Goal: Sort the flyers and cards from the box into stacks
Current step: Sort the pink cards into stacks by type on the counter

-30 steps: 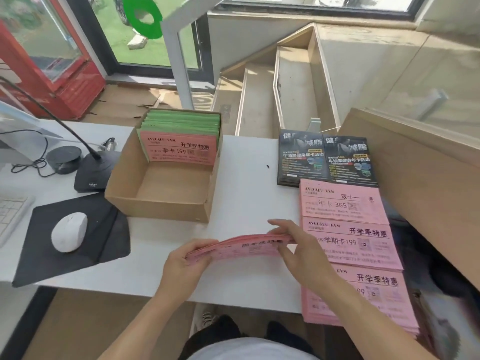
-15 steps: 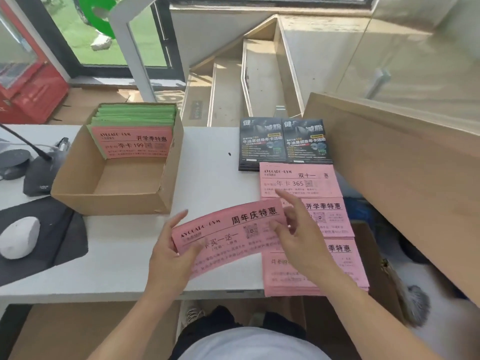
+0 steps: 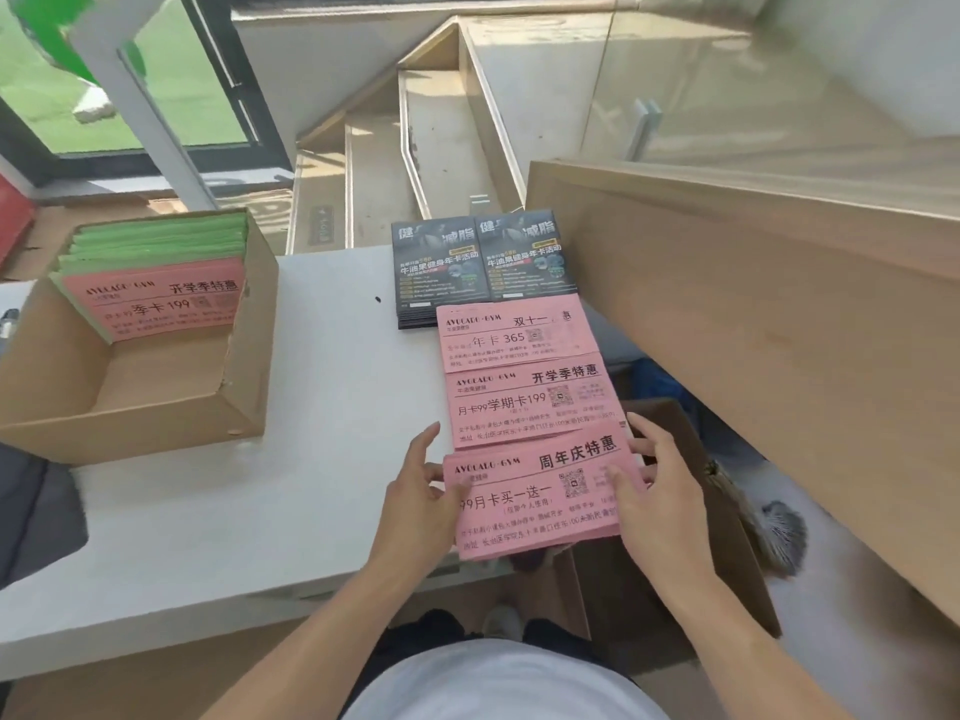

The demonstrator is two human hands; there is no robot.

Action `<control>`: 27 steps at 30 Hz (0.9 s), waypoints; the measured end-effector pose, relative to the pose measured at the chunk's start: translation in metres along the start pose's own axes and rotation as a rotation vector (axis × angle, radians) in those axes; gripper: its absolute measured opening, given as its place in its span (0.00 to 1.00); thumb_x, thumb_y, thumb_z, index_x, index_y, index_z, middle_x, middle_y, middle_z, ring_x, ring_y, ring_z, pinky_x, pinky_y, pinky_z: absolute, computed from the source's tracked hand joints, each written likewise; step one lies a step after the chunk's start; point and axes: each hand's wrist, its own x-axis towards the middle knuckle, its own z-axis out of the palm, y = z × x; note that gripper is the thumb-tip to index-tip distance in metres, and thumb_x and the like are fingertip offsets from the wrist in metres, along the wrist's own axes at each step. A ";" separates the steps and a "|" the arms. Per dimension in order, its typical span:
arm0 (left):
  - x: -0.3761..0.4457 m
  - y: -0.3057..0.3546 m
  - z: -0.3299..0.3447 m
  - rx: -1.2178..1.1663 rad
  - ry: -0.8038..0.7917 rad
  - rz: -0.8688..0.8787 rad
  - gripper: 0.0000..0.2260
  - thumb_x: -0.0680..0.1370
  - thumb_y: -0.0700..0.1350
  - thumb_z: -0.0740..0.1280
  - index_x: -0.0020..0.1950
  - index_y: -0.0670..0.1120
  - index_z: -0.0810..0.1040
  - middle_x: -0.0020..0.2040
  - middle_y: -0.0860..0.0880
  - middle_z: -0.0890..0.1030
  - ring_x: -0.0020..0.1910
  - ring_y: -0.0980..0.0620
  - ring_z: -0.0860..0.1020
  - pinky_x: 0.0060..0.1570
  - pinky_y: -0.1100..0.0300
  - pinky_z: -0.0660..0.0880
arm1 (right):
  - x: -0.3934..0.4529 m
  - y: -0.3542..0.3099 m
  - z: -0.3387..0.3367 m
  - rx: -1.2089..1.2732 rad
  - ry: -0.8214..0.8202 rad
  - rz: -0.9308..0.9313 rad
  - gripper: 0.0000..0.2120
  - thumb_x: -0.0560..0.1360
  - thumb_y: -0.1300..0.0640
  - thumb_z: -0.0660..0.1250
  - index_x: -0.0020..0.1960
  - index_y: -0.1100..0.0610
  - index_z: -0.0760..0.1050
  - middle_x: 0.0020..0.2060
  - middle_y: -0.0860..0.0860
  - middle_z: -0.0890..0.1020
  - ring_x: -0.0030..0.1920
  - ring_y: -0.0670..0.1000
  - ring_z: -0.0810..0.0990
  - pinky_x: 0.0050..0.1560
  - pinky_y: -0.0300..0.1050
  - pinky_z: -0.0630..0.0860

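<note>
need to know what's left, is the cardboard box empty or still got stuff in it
Not empty: the cardboard box holds green sheets behind a pink flyer.

We see a white worktop (image 3: 322,407) carrying an open cardboard box (image 3: 156,428) at left, black flyers (image 3: 483,262) at upper centre, three pink flyer stacks (image 3: 530,402) below them in a column toward the near edge, and a dark mat (image 3: 36,517) at far left.
</note>
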 end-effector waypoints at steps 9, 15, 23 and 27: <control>0.004 -0.004 0.000 0.045 0.097 -0.019 0.31 0.78 0.44 0.72 0.78 0.56 0.62 0.51 0.52 0.80 0.41 0.58 0.84 0.35 0.57 0.83 | 0.007 0.027 0.010 -0.143 0.041 -0.004 0.23 0.79 0.49 0.67 0.71 0.35 0.65 0.60 0.39 0.78 0.58 0.47 0.78 0.52 0.57 0.83; 0.009 -0.003 0.005 0.028 0.131 -0.025 0.30 0.78 0.43 0.73 0.76 0.56 0.64 0.51 0.53 0.81 0.42 0.54 0.84 0.35 0.58 0.83 | 0.012 0.026 0.007 -0.104 0.062 0.017 0.25 0.79 0.52 0.69 0.71 0.38 0.64 0.62 0.42 0.78 0.59 0.46 0.77 0.60 0.59 0.79; -0.007 0.002 0.014 -0.157 0.088 -0.140 0.29 0.81 0.48 0.69 0.79 0.54 0.60 0.72 0.55 0.72 0.64 0.58 0.75 0.58 0.61 0.72 | 0.017 0.034 0.008 -0.082 -0.099 0.122 0.28 0.82 0.46 0.62 0.79 0.42 0.56 0.75 0.45 0.68 0.73 0.49 0.69 0.69 0.56 0.71; -0.013 0.011 0.028 -0.316 -0.090 -0.273 0.16 0.83 0.48 0.65 0.68 0.63 0.70 0.63 0.61 0.81 0.54 0.60 0.82 0.50 0.58 0.78 | 0.018 0.036 0.013 -0.061 -0.191 0.088 0.17 0.83 0.45 0.59 0.70 0.35 0.63 0.63 0.40 0.76 0.59 0.39 0.77 0.47 0.37 0.74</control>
